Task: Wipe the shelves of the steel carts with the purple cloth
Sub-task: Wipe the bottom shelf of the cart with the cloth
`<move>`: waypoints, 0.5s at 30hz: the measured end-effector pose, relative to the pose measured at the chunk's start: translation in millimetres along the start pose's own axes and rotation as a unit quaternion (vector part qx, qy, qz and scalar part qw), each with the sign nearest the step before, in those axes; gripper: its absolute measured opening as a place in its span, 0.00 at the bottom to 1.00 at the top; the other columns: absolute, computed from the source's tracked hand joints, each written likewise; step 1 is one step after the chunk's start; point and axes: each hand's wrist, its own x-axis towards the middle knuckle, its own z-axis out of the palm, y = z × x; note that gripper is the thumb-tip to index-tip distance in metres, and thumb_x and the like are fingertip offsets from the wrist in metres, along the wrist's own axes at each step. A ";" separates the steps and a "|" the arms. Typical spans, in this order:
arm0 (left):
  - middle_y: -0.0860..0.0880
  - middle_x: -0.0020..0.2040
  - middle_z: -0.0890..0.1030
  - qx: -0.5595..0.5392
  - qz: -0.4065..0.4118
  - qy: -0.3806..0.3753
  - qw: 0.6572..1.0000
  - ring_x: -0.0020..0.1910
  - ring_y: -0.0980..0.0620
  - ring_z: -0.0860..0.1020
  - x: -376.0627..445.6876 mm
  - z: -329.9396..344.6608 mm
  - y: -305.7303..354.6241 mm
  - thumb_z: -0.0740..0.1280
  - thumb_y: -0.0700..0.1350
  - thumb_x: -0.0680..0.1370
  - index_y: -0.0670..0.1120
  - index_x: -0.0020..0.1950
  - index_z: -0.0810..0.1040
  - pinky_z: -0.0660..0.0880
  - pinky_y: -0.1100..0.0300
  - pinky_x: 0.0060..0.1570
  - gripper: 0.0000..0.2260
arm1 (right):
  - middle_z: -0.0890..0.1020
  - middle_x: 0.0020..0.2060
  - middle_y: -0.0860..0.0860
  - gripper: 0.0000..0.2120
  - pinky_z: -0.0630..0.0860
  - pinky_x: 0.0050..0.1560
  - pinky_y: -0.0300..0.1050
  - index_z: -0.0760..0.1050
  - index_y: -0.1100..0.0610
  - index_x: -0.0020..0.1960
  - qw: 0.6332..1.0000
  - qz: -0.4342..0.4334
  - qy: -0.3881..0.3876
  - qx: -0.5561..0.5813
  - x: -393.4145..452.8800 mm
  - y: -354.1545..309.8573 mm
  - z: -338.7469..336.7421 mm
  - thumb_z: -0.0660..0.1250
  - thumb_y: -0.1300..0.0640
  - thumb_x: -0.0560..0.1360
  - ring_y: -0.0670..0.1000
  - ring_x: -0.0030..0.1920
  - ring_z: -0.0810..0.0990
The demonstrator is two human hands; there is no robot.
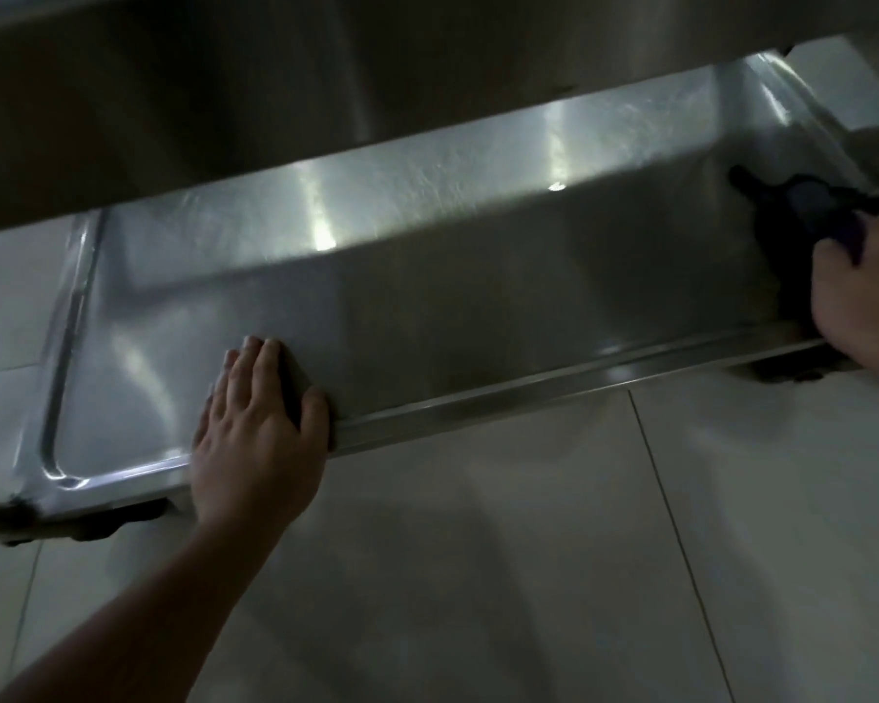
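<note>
**Wiping at the right end of the bottom steel shelf**

Bracing is done by the left hand (255,428), which is laid flat on the low, brushed stainless-steel cart shelf (427,276) close to its front edge, somewhat left of the middle. Its fingers are held straight and pressed together on the metal, while the thumb is spread to the side and set against the raised front lip (554,378). Nothing is held by this hand.

The dark purple cloth (808,205) is found at the right end of the same shelf, near the far right corner. It is gripped by the right hand (863,301), whose fingers are curled round the bunched fabric; part of the cloth is seen sticking out beyond the hand toward the back of the shelf, and it appears almost black in the dim light. Whether the cloth is pressed fully against the metal cannot be told, since that end is in shadow and slightly blurred.

The shelf is shaped as a shallow tray with rounded corners and a raised rim, and bright streaks of light are reflected along its back half. Above it, the grey underside of the next steel shelf (224,93) is seen across the top of the view. Beneath the front left corner and the front right corner, dark casters (118,520) are partly visible. The cart is stood on a glossy floor of large pale tiles (529,550) with thin dark joints.
</note>
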 end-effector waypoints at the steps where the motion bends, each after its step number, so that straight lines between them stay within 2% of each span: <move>1: 0.53 0.87 0.54 -0.001 0.001 0.000 1.000 0.85 0.54 0.50 0.6 0.3 1.2 0.52 0.65 0.82 0.53 0.86 0.54 0.49 0.53 0.82 0.34 | 0.73 0.71 0.63 0.35 0.61 0.75 0.72 0.69 0.56 0.72 1.000 0.018 0.005 -0.008 4.9 -14.6 3.7 0.46 0.37 0.75 0.69 0.72 0.69; 3: 0.53 0.87 0.53 0.004 0.005 -0.002 1.000 0.85 0.55 0.48 -0.1 0.3 0.4 0.51 0.65 0.82 0.53 0.86 0.54 0.46 0.55 0.81 0.34 | 0.71 0.74 0.62 0.39 0.59 0.76 0.70 0.67 0.58 0.76 1.000 0.012 0.021 -0.014 8.0 -55.3 12.1 0.46 0.36 0.74 0.68 0.74 0.68; 6: 0.53 0.87 0.53 0.006 0.006 -0.001 1.000 0.85 0.56 0.47 -1.1 1.2 -0.5 0.50 0.65 0.83 0.53 0.86 0.53 0.45 0.56 0.81 0.34 | 0.72 0.74 0.59 0.35 0.56 0.78 0.67 0.68 0.56 0.76 0.999 -0.036 0.026 -0.017 6.2 -130.9 26.8 0.48 0.38 0.76 0.64 0.76 0.67; 10: 0.54 0.87 0.52 0.002 0.007 0.000 1.000 0.85 0.57 0.45 -1.0 4.1 -0.9 0.50 0.66 0.84 0.54 0.86 0.52 0.42 0.56 0.81 0.33 | 0.71 0.75 0.56 0.30 0.57 0.78 0.64 0.68 0.53 0.76 0.983 -0.179 -0.024 -0.043 -29.0 -240.9 53.3 0.51 0.41 0.80 0.60 0.76 0.67; 12: 0.54 0.87 0.53 -0.001 0.001 0.002 1.000 0.85 0.57 0.46 -0.4 4.6 0.3 0.50 0.65 0.83 0.53 0.86 0.53 0.42 0.57 0.81 0.33 | 0.69 0.77 0.55 0.29 0.57 0.77 0.61 0.66 0.53 0.79 0.951 -0.300 -0.057 -0.056 -67.0 -285.2 66.1 0.51 0.41 0.82 0.59 0.76 0.66; 15: 0.53 0.87 0.53 -0.008 -0.004 0.000 1.000 0.85 0.57 0.46 1.0 3.6 1.6 0.51 0.65 0.82 0.53 0.86 0.54 0.42 0.57 0.81 0.34 | 0.62 0.82 0.49 0.31 0.51 0.80 0.57 0.60 0.49 0.83 0.872 -0.469 -0.119 -0.071 -142.3 -311.1 83.0 0.50 0.38 0.83 0.55 0.81 0.59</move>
